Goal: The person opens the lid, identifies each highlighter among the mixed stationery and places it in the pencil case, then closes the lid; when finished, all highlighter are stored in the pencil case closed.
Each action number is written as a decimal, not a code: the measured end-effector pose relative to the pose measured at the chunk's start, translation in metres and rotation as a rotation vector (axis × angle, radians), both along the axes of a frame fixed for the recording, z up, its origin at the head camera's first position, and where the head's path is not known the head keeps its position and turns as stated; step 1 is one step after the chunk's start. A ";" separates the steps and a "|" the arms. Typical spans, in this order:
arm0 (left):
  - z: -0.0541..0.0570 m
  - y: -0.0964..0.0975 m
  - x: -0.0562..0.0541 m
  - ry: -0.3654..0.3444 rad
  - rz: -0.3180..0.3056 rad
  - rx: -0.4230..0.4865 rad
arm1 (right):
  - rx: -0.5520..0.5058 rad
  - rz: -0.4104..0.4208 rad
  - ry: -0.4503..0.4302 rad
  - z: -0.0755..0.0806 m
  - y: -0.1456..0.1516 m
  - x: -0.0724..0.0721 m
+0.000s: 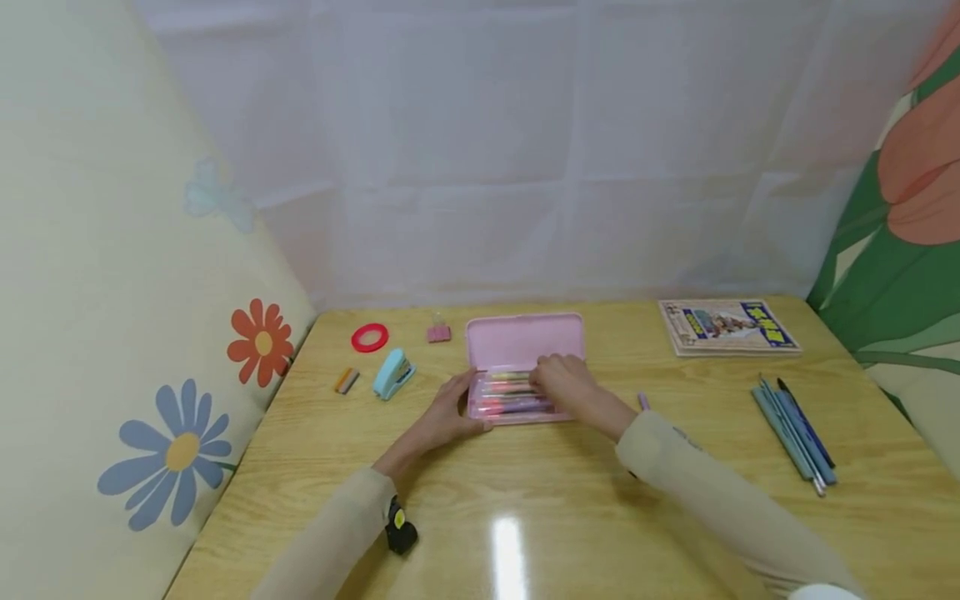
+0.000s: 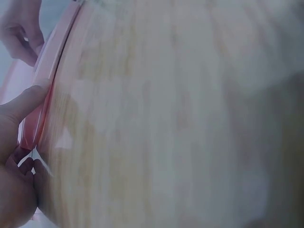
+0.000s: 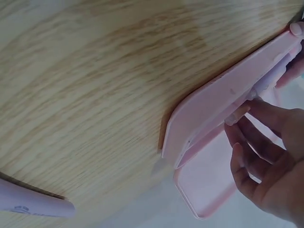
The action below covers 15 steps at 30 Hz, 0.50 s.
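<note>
A pink pencil case (image 1: 525,340) lies on the table with its lid tipped back. Several colourful pens (image 1: 510,406) lie lengthwise in its tray. My left hand (image 1: 452,414) grips the case's left end, its thumb (image 2: 29,100) along the near wall. Over the right end of the tray, my right hand (image 1: 570,385) reaches in with curled fingers. In the right wrist view, its thumb and forefinger pinch the end of a pen (image 3: 254,92), partly hidden by the case wall. A lilac pen (image 3: 35,202) lies on the table right of the case, partly behind the right forearm.
Left of the case are a light blue stapler (image 1: 393,373), an eraser (image 1: 347,381), a red tape ring (image 1: 385,337) and a pink binder clip (image 1: 438,333). To the right are a book (image 1: 727,327) and a bundle of blue pens (image 1: 793,433). A white cloth hangs behind.
</note>
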<state>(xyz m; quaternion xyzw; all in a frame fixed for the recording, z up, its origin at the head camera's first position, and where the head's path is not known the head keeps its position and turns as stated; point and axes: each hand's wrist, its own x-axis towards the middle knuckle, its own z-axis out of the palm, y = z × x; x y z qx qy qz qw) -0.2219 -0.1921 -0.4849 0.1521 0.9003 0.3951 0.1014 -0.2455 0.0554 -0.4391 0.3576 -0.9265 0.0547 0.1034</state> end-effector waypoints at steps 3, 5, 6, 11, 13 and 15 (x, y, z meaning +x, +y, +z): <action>0.001 0.000 0.000 0.001 -0.001 -0.007 | 0.018 -0.010 -0.016 -0.001 0.001 -0.002; 0.001 0.000 0.000 -0.008 0.002 -0.014 | 0.027 -0.011 -0.031 -0.001 0.001 -0.003; 0.001 0.000 0.000 -0.014 0.003 -0.016 | 0.030 -0.009 -0.040 -0.001 0.002 -0.003; 0.003 0.000 0.001 -0.026 0.004 -0.004 | 0.032 0.011 -0.056 -0.003 0.003 -0.005; 0.003 0.000 0.002 -0.022 0.003 -0.001 | 0.027 0.016 -0.059 -0.004 0.004 -0.006; 0.002 0.000 0.001 -0.019 0.002 -0.001 | 0.016 0.016 -0.068 -0.005 0.005 -0.007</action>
